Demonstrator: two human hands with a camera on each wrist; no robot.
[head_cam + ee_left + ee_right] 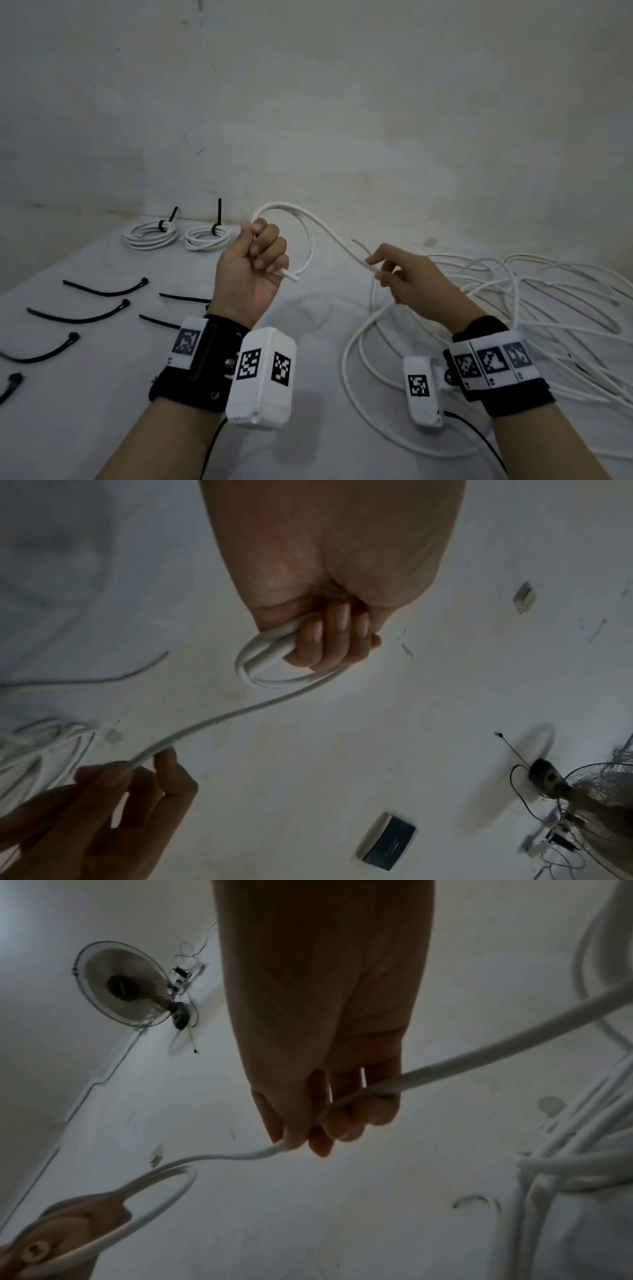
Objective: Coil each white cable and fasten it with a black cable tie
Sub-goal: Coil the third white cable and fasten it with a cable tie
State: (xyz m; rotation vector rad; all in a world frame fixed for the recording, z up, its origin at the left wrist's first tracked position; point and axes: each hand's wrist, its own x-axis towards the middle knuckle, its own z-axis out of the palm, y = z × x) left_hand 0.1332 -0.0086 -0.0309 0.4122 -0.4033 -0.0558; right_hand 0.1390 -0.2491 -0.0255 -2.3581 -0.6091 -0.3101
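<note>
My left hand (262, 253) is raised above the table in a fist, gripping a white cable (310, 233) that forms one small loop beside it, the cut end (289, 275) poking out below the fingers. The left wrist view shows that loop (260, 666) under my curled fingers. From the loop the cable runs right to my right hand (380, 270), which pinches it between thumb and fingers; in the right wrist view the cable (240, 1156) passes through those fingertips. Below, it drops into a loose white tangle (496, 308). Several black cable ties (106, 291) lie at the left.
Two coiled white cables (150, 233) (207, 238), each bound with a black tie, sit at the table's far left by the wall. The table (318, 329) has a white cover. A fan (123, 985) and a dark box (387, 842) show in the wrist views.
</note>
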